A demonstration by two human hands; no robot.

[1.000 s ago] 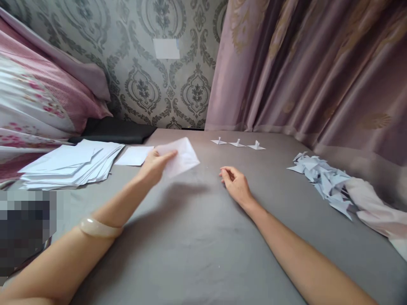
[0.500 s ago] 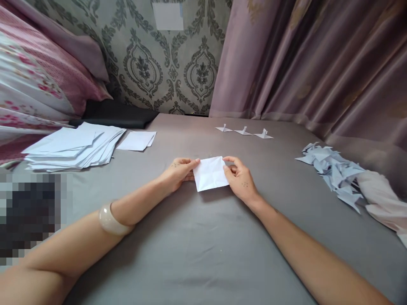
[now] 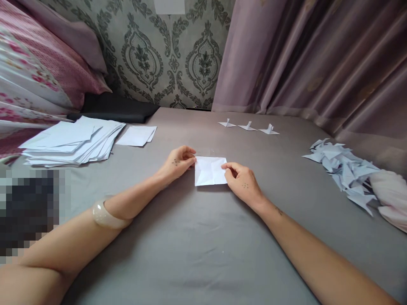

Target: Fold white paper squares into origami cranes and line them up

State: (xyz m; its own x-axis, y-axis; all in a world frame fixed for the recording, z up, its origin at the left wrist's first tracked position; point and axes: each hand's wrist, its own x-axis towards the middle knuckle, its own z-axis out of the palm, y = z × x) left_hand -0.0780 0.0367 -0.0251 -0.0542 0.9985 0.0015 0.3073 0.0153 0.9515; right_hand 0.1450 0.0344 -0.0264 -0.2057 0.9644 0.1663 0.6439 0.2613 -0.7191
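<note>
A small white square of paper point(image 3: 210, 171) with crease lines lies between my hands, just above or on the grey cloth. My left hand point(image 3: 179, 162) pinches its upper left corner between thumb and fingers. On the other side, my right hand point(image 3: 242, 180) grips the right edge, thumb and index finger closed on it. Three folded paper birds point(image 3: 249, 126) stand in a row farther back. A heap of folded paper birds point(image 3: 345, 171) lies to the right, partly overlapping one another.
On the left sits a thick stack of white paper sheets point(image 3: 68, 144), with a few smaller paper squares point(image 3: 136, 135) beside it. A folded black cloth point(image 3: 117, 108) lies behind them. Pale crumpled fabric point(image 3: 389, 195) borders the heap. Purple curtains point(image 3: 286, 55) hang at the back right.
The paper has turned slightly, so its edges now run straighter to my view. My hands have shifted a little on its sides, still holding it. My view has tilted down slightly.
</note>
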